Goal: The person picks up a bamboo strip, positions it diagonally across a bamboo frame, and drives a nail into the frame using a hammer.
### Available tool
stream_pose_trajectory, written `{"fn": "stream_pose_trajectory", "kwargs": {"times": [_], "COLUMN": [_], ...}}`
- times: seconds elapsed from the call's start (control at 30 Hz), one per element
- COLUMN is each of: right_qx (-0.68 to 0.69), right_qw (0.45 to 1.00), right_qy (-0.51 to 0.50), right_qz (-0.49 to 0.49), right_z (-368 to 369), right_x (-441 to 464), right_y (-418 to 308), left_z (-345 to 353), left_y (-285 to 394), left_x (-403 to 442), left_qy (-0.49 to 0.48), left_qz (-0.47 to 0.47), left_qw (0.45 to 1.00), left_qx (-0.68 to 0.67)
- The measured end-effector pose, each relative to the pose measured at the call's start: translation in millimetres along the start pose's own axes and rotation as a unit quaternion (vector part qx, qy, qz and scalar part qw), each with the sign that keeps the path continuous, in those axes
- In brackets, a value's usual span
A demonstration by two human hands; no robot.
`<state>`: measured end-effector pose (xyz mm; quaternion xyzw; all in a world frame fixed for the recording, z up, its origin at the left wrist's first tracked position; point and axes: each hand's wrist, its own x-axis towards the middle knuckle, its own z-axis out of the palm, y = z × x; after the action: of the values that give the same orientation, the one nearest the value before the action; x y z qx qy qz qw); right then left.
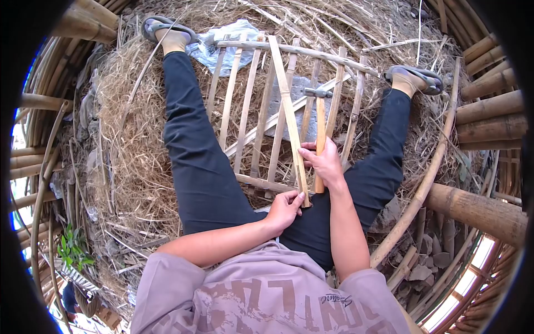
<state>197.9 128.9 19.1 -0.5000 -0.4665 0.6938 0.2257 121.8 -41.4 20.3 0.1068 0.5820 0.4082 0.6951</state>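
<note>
My left hand (pixel 286 210) is closed round the lower end of a long flat bamboo strip (pixel 286 106), close to my lap. Higher up, my right hand (pixel 324 162) holds a hammer (pixel 320 119) by its wooden handle, head upward, with thumb and fingertips also touching the strip. The strip slants up and to the left across a bamboo frame (pixel 243 122) of several slats between two crosspieces, lying between my legs. Under the frame, a grey stone slab (pixel 286 108) shows in part.
Dry straw (pixel 133 122) covers the ground. A clear plastic bag (pixel 222 44) lies by my left foot. Thick bamboo poles (pixel 478 214) stand at the right, a curved pole (pixel 425 186) beside my right leg. Broken stones (pixel 423 273) lie lower right, a green plant (pixel 72 249) lower left.
</note>
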Motion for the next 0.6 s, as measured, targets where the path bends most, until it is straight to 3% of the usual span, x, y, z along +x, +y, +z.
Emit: {"fn": "stream_pose_trajectory", "kwargs": {"times": [0.2,0.6], "right_qx": [-0.062,0.008], "right_qw": [0.998,0.999], "right_qy": [-0.027,-0.031], "right_qz": [-0.019,-0.006], "right_z": [2.5,-1.1], "right_x": [5.7,5.5], "right_y": [3.4,7.0], "left_z": [-0.1,-8.2], "left_y": [7.4,4.0], "left_x": [-2.0,4.5], "left_qy": [0.035,0.044], "left_qz": [0.001,-0.003], "left_qw": [0.999,0.998], "left_qx": [0.011,0.044]}}
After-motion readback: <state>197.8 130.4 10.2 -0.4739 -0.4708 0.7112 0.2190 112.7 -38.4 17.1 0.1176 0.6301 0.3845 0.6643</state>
